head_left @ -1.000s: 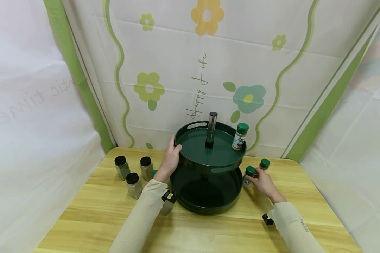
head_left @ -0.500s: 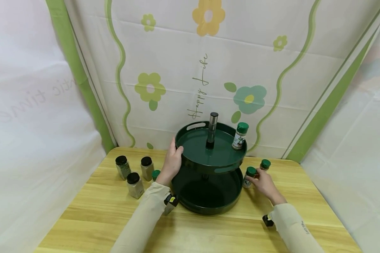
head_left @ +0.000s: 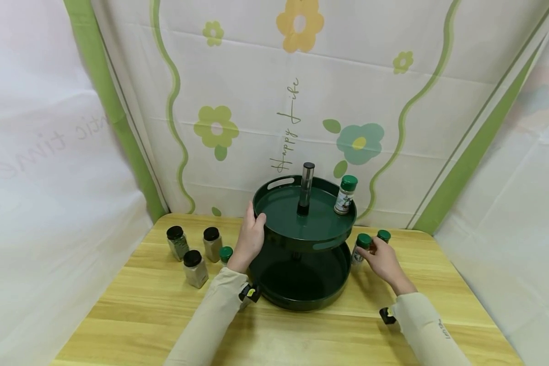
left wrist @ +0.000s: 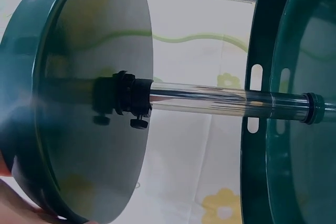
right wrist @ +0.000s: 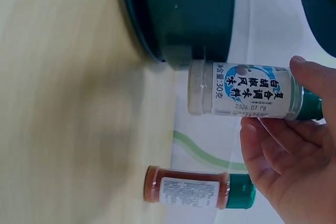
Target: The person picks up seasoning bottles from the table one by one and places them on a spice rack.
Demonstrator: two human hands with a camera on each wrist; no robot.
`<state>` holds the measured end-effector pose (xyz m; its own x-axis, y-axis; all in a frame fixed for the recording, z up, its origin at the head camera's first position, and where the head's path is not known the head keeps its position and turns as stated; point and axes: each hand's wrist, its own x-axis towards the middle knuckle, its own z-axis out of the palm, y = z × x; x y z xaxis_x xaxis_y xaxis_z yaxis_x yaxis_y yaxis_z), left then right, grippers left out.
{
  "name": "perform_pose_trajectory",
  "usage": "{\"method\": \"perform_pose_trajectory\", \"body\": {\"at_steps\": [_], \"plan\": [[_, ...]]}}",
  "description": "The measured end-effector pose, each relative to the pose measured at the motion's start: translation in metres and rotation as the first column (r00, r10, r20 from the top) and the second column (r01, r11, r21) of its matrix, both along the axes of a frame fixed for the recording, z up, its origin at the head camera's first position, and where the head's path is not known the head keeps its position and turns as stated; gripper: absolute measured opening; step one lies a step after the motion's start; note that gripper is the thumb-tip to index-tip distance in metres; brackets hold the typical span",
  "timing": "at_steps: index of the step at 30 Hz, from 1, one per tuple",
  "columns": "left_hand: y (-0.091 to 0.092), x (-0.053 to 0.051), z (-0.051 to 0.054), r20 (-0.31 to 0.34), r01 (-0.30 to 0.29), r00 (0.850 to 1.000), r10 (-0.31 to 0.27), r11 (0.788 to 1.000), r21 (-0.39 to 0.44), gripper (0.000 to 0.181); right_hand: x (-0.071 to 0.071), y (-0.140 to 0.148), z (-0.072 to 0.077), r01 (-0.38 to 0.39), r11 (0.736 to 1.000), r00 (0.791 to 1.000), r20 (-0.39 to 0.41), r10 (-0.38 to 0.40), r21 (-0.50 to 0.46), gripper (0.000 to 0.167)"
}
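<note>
Dark green, the rack point(head_left: 302, 304) stands near the curtain point(head_left: 256, 66) toward the counter point(head_left: 311, 340)'s far edge, wide room in front. The left hand point(head_left: 249, 236) grips the rim of the upper tray point(head_left: 279, 216), thumb over the edge. The right hand point(head_left: 384, 263) holds the white jar point(right wrist: 252, 90) between thumb and fingers near its cap, close beside the lower tray point(head_left: 297, 282); I cannot tell whether they touch. Near it stands the red jar point(right wrist: 190, 188).

Green-capped bottle point(right wrist: 252, 89) beside 2-tier tray point(head_left: 281, 216)
</note>
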<state>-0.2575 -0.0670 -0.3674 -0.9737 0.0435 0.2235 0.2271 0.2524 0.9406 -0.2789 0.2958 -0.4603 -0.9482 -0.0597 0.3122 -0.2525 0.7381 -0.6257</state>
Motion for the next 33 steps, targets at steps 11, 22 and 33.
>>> {"method": "perform_pose_trajectory", "body": {"at_steps": [11,22,33], "plan": [[0.000,0.003,0.001,0.022,-0.016,1.000,0.016,1.000,-0.021,0.063,0.004,-0.006,0.017,0.020,1.000,0.999,-0.040,-0.019,0.019,0.027],[0.002,0.004,0.002,-0.013,-0.046,0.999,0.046,0.998,-0.051,0.062,0.012,-0.011,0.045,0.003,0.999,0.999,-0.054,-0.006,-0.052,0.034],[-0.002,0.000,0.000,-0.009,-0.031,0.999,0.031,0.999,0.008,0.060,0.022,-0.016,0.085,0.025,0.997,0.966,-0.255,-0.043,-0.072,0.034]]}}
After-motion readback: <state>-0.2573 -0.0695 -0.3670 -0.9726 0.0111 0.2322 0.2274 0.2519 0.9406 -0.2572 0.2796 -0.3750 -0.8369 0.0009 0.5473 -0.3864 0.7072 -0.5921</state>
